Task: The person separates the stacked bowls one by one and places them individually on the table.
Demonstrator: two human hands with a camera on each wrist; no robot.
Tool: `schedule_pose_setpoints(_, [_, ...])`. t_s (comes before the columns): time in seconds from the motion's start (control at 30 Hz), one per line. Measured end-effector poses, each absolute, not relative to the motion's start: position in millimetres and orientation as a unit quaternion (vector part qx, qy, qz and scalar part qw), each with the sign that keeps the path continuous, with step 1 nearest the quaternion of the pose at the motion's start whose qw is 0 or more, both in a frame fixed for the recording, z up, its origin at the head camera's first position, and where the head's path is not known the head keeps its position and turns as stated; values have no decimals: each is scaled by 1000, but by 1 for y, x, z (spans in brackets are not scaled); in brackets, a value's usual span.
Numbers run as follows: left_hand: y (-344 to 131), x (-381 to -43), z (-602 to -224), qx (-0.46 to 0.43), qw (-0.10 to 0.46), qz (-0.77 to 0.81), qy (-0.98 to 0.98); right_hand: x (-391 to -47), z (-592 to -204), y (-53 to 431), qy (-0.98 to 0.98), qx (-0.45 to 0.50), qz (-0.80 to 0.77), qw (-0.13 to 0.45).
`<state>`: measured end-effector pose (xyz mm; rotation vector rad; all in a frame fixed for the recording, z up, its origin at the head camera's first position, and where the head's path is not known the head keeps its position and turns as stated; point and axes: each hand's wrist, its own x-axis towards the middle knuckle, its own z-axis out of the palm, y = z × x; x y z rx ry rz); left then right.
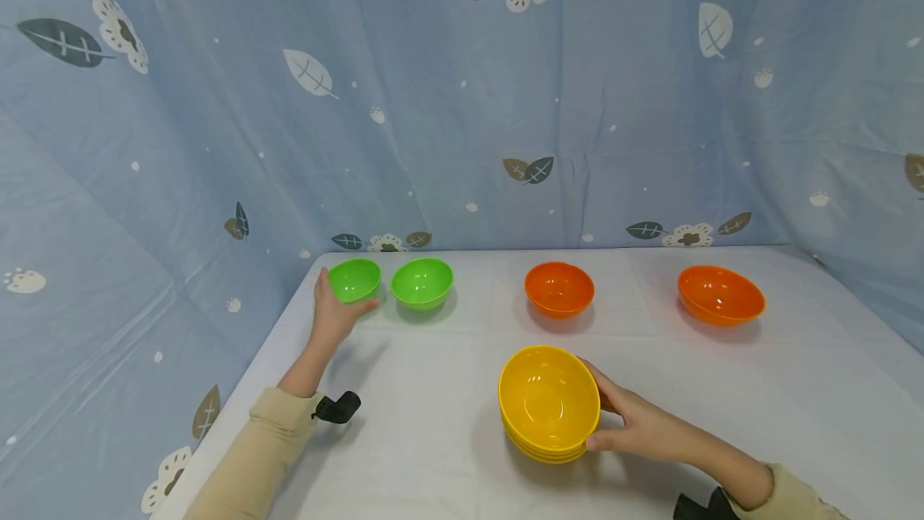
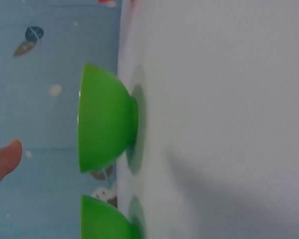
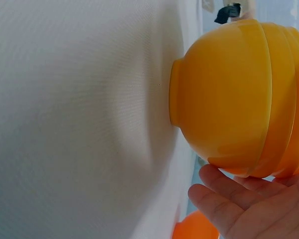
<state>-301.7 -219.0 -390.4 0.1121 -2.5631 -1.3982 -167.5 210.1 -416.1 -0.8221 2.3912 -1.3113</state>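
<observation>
My left hand (image 1: 335, 315) is at the left green bowl (image 1: 358, 279), thumb and fingers spread around its near side. In the left wrist view, the tip of a finger (image 2: 7, 160) shows to one side, apart from the bowls. Beside it on the table is another green bowl (image 1: 422, 283). With my right hand (image 1: 638, 420) I hold a stack of nested yellow bowls (image 1: 547, 400) by its right side, thumb at the front and fingers behind. The right wrist view shows the fingers (image 3: 224, 186) against the outside of the yellow stack (image 3: 224, 94).
An orange bowl (image 1: 559, 289) stands behind the yellow stack, and a second orange bowl (image 1: 720, 295) is at the far right. A white cloth covers the table (image 1: 433, 392). Behind it hangs a blue patterned curtain (image 1: 433, 103).
</observation>
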Motion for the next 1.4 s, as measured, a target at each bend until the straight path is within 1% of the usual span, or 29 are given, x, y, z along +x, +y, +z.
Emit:
schedule_pose_setpoints(0.13, [-209, -290, -390, 3, 127, -480, -868, -167, -416, 210, 831, -282, -455, 154])
schedule_pose_setpoints(0.23, [-201, -282, -388, -7, 129, -487, -864, -167, -416, 210, 831, -281, -454, 154])
schedule_pose_setpoints(0.43, [-176, -265, -376, -18, 89, -488, -868, -168, -416, 211, 829, -288, -455, 149])
schedule_pose_setpoints(0.77, [-135, -247, -372, -80, 48, -521, -849, -168, -417, 211, 827, -296, -456, 142])
schedule_pose_setpoints(1.07, [-119, -235, -368, -104, 14, -550, -829, -169, -416, 211, 835, -291, -446, 140])
schedule_pose_setpoints(1.4, [-105, -231, -373, -166, -30, -552, -817, -168, -418, 211, 830, -288, -456, 144])
